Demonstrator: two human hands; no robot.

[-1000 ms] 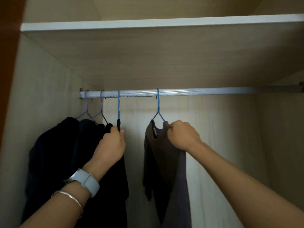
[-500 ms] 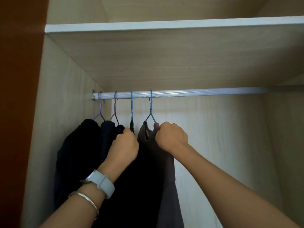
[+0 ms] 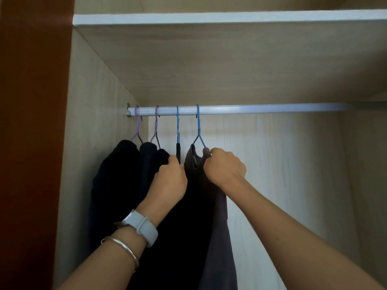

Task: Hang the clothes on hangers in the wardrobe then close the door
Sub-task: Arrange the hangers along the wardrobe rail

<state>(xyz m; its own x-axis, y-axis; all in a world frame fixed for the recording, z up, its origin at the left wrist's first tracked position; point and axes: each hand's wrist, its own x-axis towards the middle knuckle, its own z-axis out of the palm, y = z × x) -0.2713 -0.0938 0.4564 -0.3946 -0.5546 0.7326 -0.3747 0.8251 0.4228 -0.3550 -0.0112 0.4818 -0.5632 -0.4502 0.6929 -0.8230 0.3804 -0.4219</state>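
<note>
A silver rail (image 3: pixel 251 109) runs across the wardrobe under a shelf. Several hangers hook on its left end: two purple ones (image 3: pixel 137 126) carrying dark garments (image 3: pixel 117 174), then two blue ones. My left hand (image 3: pixel 170 181) grips the black garment on the third hanger (image 3: pixel 178 130). My right hand (image 3: pixel 225 168) is closed on the shoulder of a grey-brown top (image 3: pixel 219 248) hanging from the fourth, blue hanger (image 3: pixel 198 130). The lower parts of the clothes are hidden by my arms.
The reddish-brown wardrobe door (image 3: pixel 33 143) stands open at the left edge. A pale wooden side wall (image 3: pixel 92 143) sits beside the clothes. The shelf (image 3: pixel 230 17) lies overhead. The rail stretches bare to the right.
The grey-brown top on its blue hanger has slid left along the rail, close against the black garment. Both hands kept their grips, and the view shifted so the door shows more.
</note>
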